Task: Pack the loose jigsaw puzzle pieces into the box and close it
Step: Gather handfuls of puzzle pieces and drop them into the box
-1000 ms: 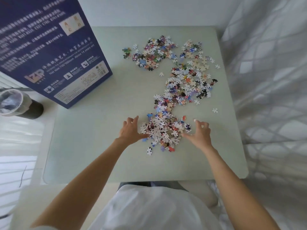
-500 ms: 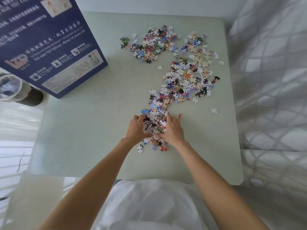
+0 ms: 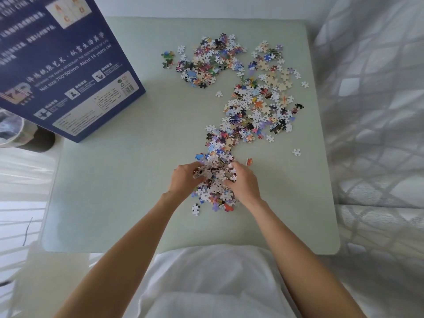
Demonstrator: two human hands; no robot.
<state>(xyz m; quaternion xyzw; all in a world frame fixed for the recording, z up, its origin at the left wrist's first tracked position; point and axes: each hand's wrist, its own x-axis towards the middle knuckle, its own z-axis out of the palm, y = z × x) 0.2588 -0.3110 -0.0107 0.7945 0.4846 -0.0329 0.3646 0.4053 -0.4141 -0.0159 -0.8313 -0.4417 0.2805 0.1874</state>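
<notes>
Loose jigsaw pieces [image 3: 252, 106] lie scattered in a long trail over the pale green table [image 3: 119, 191], from the far middle down to my hands. My left hand [image 3: 184, 180] and my right hand [image 3: 244, 183] are cupped together around a heap of pieces [image 3: 215, 172], fingers curled into it, lifting it slightly off the table. More pieces [image 3: 215, 198] stay on the table under and just behind the hands. The dark blue puzzle box [image 3: 64, 65] stands at the table's far left, its printed side facing me; its opening is out of view.
A separate cluster of pieces [image 3: 206, 63] sits far centre. Single pieces [image 3: 296, 152] lie to the right. A cup with a plastic liner [image 3: 13, 131] is off the table's left edge. Patterned grey fabric [image 3: 378, 111] borders the right side.
My hands came together from either side of the near pile, squeezed the pieces into a heap, and now raise that heap a little.
</notes>
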